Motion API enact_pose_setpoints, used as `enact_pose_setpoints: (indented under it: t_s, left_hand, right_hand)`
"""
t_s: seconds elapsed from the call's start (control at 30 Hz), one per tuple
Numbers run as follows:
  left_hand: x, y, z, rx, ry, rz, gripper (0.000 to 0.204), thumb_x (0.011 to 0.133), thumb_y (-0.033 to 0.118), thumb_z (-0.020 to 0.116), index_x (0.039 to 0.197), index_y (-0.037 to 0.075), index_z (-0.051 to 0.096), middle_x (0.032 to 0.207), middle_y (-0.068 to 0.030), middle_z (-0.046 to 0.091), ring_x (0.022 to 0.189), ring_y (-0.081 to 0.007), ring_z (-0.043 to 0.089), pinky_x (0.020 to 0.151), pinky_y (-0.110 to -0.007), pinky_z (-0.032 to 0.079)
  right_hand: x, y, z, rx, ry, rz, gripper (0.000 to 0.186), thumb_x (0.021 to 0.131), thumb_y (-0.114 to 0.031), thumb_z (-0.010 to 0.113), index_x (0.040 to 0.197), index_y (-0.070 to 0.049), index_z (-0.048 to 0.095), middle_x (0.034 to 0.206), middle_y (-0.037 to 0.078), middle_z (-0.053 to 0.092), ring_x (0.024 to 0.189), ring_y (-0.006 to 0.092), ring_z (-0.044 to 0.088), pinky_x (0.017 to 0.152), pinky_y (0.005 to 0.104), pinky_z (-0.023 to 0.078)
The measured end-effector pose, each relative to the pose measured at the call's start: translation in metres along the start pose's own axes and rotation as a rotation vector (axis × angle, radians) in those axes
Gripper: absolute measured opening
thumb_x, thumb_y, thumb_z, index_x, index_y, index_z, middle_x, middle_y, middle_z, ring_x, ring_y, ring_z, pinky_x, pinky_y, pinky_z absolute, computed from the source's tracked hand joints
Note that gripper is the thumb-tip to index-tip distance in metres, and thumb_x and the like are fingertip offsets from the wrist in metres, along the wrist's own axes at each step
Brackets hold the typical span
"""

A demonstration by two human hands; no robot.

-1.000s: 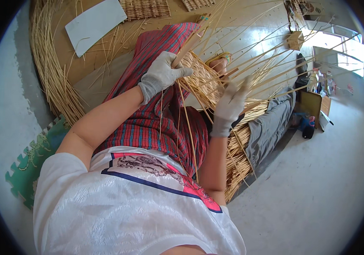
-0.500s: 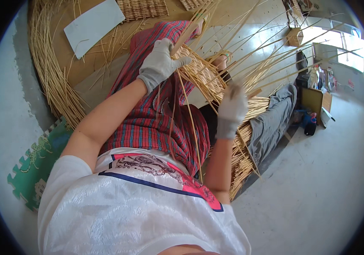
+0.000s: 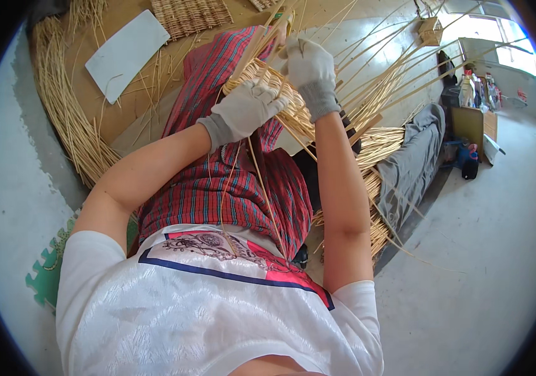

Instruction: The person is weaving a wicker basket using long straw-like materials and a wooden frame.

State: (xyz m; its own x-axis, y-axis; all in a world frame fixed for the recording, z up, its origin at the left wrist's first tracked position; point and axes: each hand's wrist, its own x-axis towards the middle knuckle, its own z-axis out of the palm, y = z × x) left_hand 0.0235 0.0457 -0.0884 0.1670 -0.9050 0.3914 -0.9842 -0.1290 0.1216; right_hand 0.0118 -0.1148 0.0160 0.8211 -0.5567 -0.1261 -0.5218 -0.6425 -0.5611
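Note:
A partly woven wicker piece [image 3: 261,74] lies across my lap, with long loose rods fanning out from its far and right sides. My left hand [image 3: 246,111], in a white glove with a grey cuff, rests on its near side, fingers bent over the weave. My right hand [image 3: 310,70], gloved alike, is raised over the far right part of the weave. Its fingers are curled in at the base of the standing rods, apparently on a thin strand; the fingertips are partly hidden. Thin strands [image 3: 266,194] hang from the piece over my red plaid trousers [image 3: 218,188].
Bundled wicker rods [image 3: 61,94] lie at the left, and another bundle [image 3: 377,150] at my right beside a grey cloth [image 3: 412,163]. A white sheet [image 3: 127,56] and a woven panel [image 3: 189,17] lie on the brown floor covering. A green foam mat [image 3: 45,276] is at lower left.
My right hand has moved up and left, from beside the rods to the weave. My left hand has slid down and right on the piece. The view has shifted slightly.

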Motion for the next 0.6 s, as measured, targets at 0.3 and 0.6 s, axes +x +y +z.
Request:
enact_pose_setpoints:
  t_s: [0.3, 0.6]
  left_hand:
    - [0.005, -0.007, -0.01, -0.3, -0.096, -0.099, 0.033, 0.089, 0.019, 0.064, 0.121, 0.014, 0.068, 0.104, -0.0063, 0.067, 0.099, -0.0259, 0.067, 0.085, -0.041, 0.049]
    - [0.016, -0.008, -0.015, -0.353, -0.204, -0.066, 0.039, 0.087, 0.023, 0.072, 0.125, 0.014, 0.068, 0.103, -0.0067, 0.069, 0.098, -0.0281, 0.069, 0.084, -0.041, 0.054]
  right_hand:
    - [-0.121, 0.006, 0.006, 0.714, -0.027, 0.172, 0.046, 0.107, -0.043, 0.052, 0.117, -0.001, 0.066, 0.072, 0.007, 0.068, 0.052, 0.015, 0.058, 0.051, 0.0269, 0.046]
    - [-0.185, 0.084, -0.004, 0.823, 0.606, 0.427, 0.029, 0.102, -0.025, 0.067, 0.108, 0.003, 0.069, 0.076, 0.01, 0.072, 0.054, 0.0107, 0.062, 0.051, 0.0256, 0.053]
